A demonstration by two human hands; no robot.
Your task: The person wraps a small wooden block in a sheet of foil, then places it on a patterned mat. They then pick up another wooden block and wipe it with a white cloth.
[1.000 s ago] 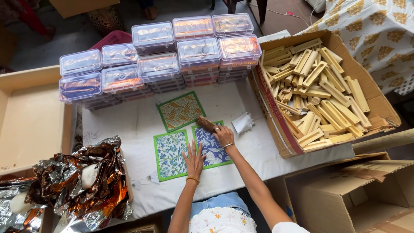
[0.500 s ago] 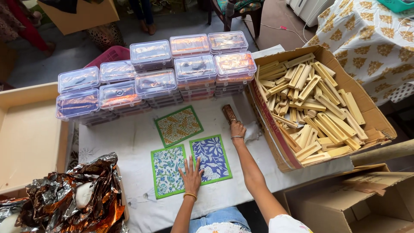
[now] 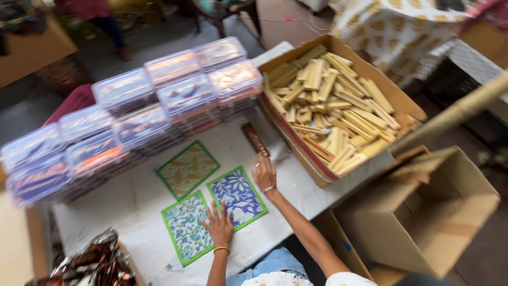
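My hands on the printed squares

My left hand (image 3: 219, 226) lay flat, fingers spread, across the two blue floral squares (image 3: 211, 212); my right hand (image 3: 264, 173) hovered open just short of the brown wooden block (image 3: 255, 139) lying beside the cardboard box (image 3: 338, 169) of pale sticks.

Free cloth (image 3: 143, 204) btwn container stacks (image 3: 132, 122) & cardboard box (image 3: 296, 153).

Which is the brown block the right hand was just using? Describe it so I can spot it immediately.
Start at the open cardboard box of pale wooden sticks. Just left of its near corner, on the white table cloth, lies a dark brown oblong wooden block, beyond the right hand. It is the only dark, ridged piece there.
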